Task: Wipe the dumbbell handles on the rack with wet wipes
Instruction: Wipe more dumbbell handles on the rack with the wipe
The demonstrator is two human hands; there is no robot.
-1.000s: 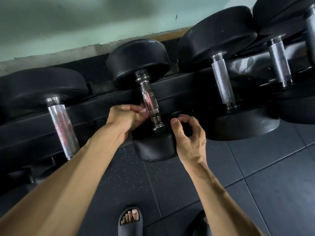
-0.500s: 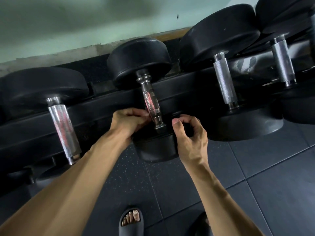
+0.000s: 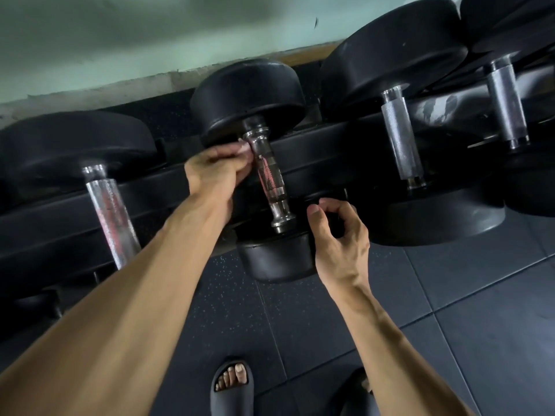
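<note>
I see my left hand (image 3: pixel 220 168) at the upper end of the small dumbbell's chrome handle (image 3: pixel 268 175), its grip curled with the fingertips (image 3: pixel 243 148) pressed against the left side of the bar just below the upper black head (image 3: pixel 249 97); something pale shows at those fingertips, but I cannot tell whether it is a wipe. My right hand (image 3: pixel 339 238) hovers just right of the lower end of that handle, apart from it, its grip loosely curled with thumb and forefinger bent towards each other and nothing visibly between them. The small dumbbell lies tilted across the black rack rail (image 3: pixel 330 145), its lower head (image 3: pixel 276 259) jutting out over the floor (image 3: pixel 450 325). To the left on the rack rests a larger dumbbell (image 3: pixel 75 145) with a shiny handle (image 3: pixel 112 214) that my left forearm partly covers. To the right sits another large dumbbell (image 3: pixel 390 55) with a grey knurled handle (image 3: pixel 401 139), and past it a further knurled handle (image 3: pixel 507 106) near the frame's edge. Behind the rack runs a pale green wall (image 3: pixel 150 34). Below, on dark speckled floor tiles, I see a foot in a black slide sandal (image 3: pixel 231 385) between my forearms, and a second sandal is mostly hidden behind my right forearm.
</note>
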